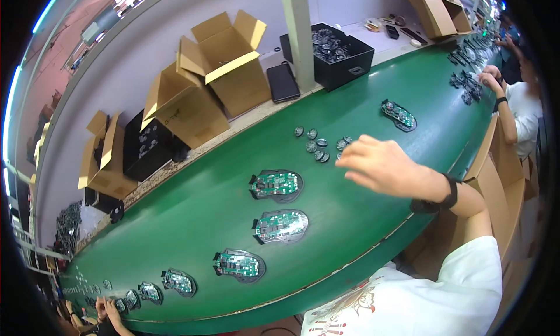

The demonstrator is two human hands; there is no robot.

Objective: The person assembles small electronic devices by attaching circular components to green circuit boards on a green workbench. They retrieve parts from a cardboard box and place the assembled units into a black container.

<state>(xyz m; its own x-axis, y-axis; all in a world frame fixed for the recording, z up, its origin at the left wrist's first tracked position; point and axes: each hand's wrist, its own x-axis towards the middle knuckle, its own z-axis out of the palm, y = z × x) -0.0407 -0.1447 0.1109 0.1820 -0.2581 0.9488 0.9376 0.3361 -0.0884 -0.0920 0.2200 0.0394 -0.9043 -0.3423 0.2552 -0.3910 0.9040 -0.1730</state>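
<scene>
My right hand [379,166], with a black band on its wrist, reaches in from the right over the green work surface [204,231]. Its fingers are bent and slightly apart, and I make out nothing between them. The fingertips come right beside a cluster of small dark round parts [311,147], which look like wheels. Nearer to me lie computer mouse bases with green circuit boards, one in the middle [277,185], one just below it [281,225] and one to the lower left [239,265]. Another mouse base [399,115] lies beyond my hand. My left hand is out of view.
Along the far edge stand open cardboard boxes [242,85] and a black bin [344,64] of round parts, beside a pale post [298,38]. More mouse bases [178,282] run leftward to another person's hands [108,310]. A co-worker [507,102] handles dark parts at far right.
</scene>
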